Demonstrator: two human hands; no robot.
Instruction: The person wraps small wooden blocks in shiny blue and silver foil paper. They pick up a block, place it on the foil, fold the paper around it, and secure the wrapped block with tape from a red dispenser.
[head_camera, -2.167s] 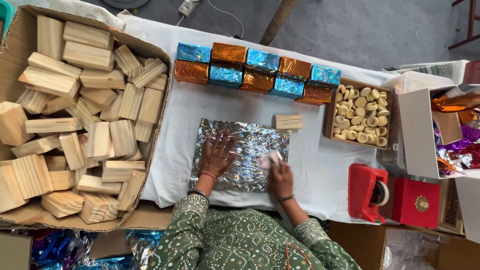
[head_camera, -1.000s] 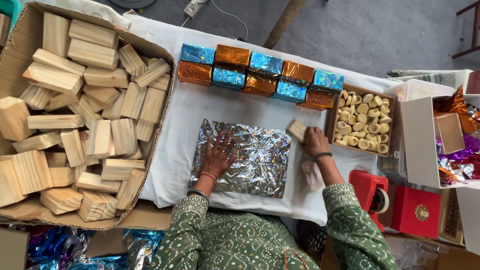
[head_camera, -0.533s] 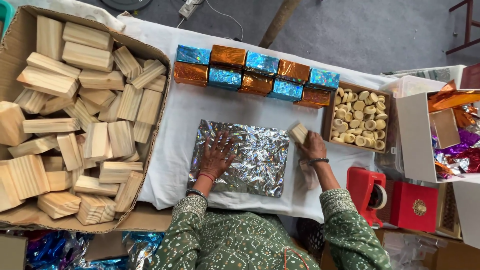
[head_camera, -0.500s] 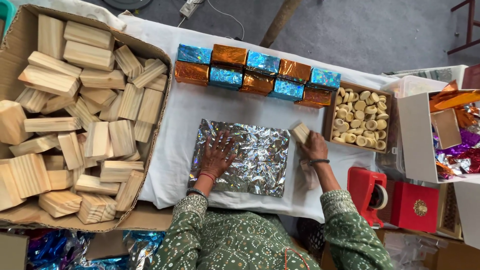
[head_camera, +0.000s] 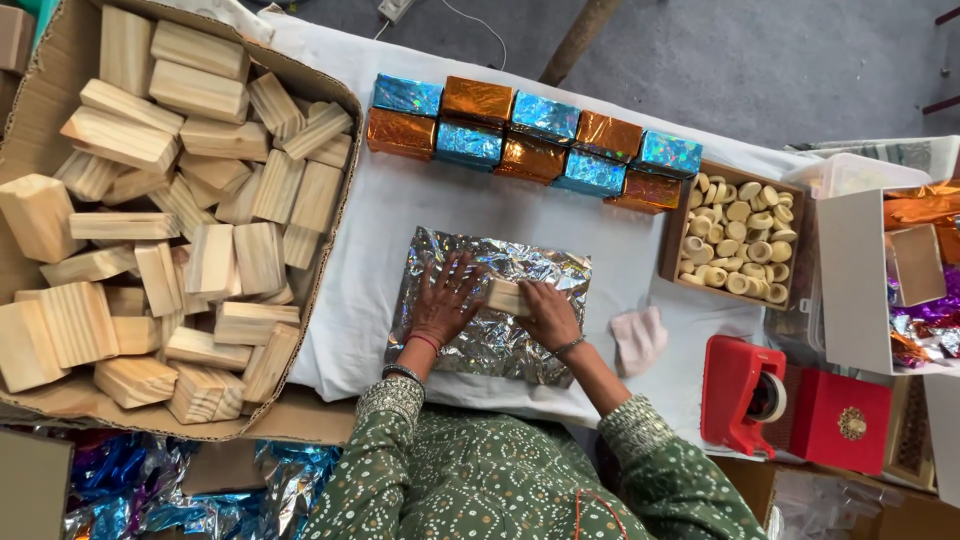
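A crinkled silver foil sheet (head_camera: 520, 268) lies flat on the white table cloth (head_camera: 380, 230) in front of me. My left hand (head_camera: 443, 300) presses flat on the foil's left half, fingers spread. My right hand (head_camera: 548, 312) grips a small pale wooden block (head_camera: 503, 296) and sets it on the middle of the foil, right beside my left fingertips. A small pink cloth (head_camera: 638, 338) lies on the table just right of the foil.
A big cardboard box (head_camera: 330, 90) at left holds several plain wooden blocks. Blue and orange foil-wrapped blocks (head_camera: 520, 140) line the far edge. A tray of small round pieces (head_camera: 735, 235), a red tape dispenser (head_camera: 745, 395) and a red box (head_camera: 850, 420) stand at right.
My right hand picked up the wooden block near the tray and carried it left onto the middle of the foil. The pink cloth was left on the table. My left hand stayed put.
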